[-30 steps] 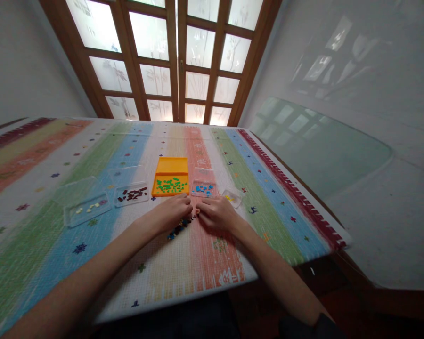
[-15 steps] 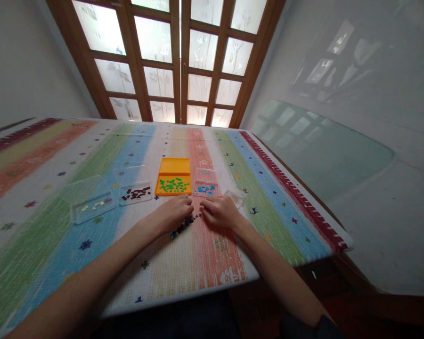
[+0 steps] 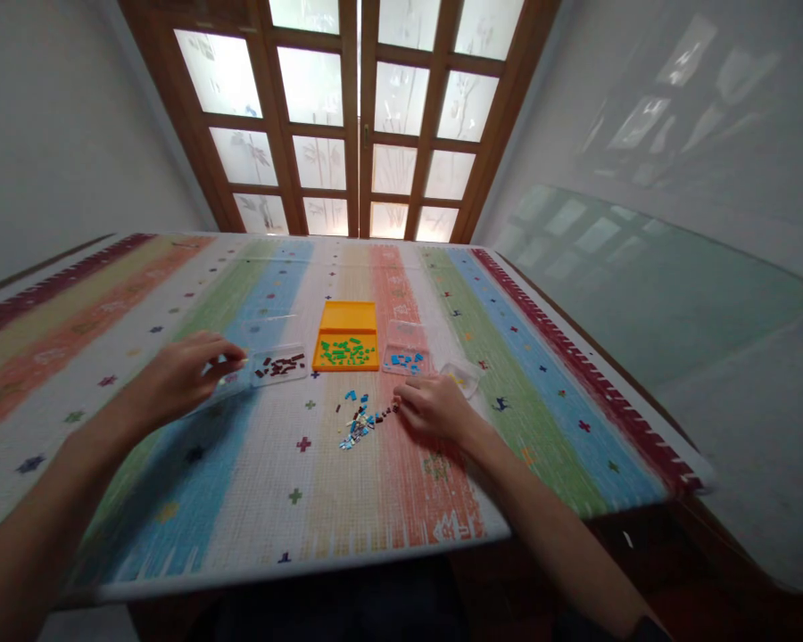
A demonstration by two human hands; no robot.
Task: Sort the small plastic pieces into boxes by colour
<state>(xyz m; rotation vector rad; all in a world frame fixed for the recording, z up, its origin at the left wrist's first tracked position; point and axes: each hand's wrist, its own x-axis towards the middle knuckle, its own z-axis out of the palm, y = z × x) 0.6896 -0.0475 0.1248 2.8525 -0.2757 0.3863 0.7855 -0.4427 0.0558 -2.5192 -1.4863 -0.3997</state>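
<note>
From the head cam: left hand (image 3: 177, 379) is up over the leftmost clear plastic box (image 3: 219, 394), partly blocking it; thumb and index tips are close together, but can't tell if they're clamped on anything; right hand (image 3: 432, 408) rests low on the striped tablecloth (image 3: 260, 499), fingers curled in, grip hidden, so no idea whether it's holding a piece; a few tiny dark brown bits (image 3: 385, 414) sit right by its fingertips; the loose pile of mini building bricks (image 3: 358, 426), blue, white and brown, is just left of those; behind it there's an open orange case (image 3: 349, 315) with green bricks (image 3: 344, 351); brown bricks (image 3: 281, 366) fill a clear box left of that, blue bricks (image 3: 407, 361) one to the right
</note>
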